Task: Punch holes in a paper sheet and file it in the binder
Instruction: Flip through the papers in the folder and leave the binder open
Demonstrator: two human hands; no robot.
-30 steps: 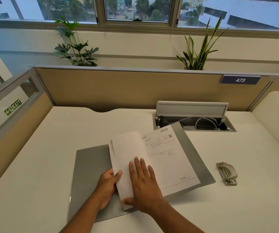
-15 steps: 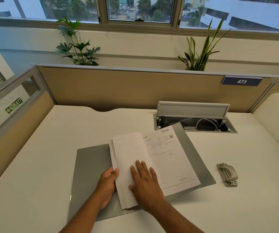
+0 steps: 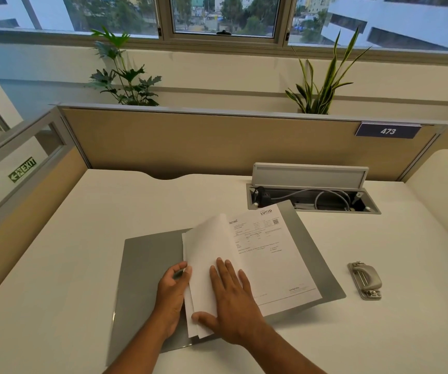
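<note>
My right hand (image 3: pixel 231 300) presses flat, fingers straight, on curled sheets (image 3: pixel 206 244) in the open grey binder (image 3: pixel 147 265); my left hand (image 3: pixel 173 290) grips their edge.

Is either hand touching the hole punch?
No, the hole punch lies on the desk right of the binder, while the left hand and right hand are both at the sheets.

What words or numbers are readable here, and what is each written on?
"473": dark blue number plate on the beige partition.
"EXIT": green sign at far left.
"LUCID": top of the printed white paper sheet.
The sheet's other print is too small to read.
</note>
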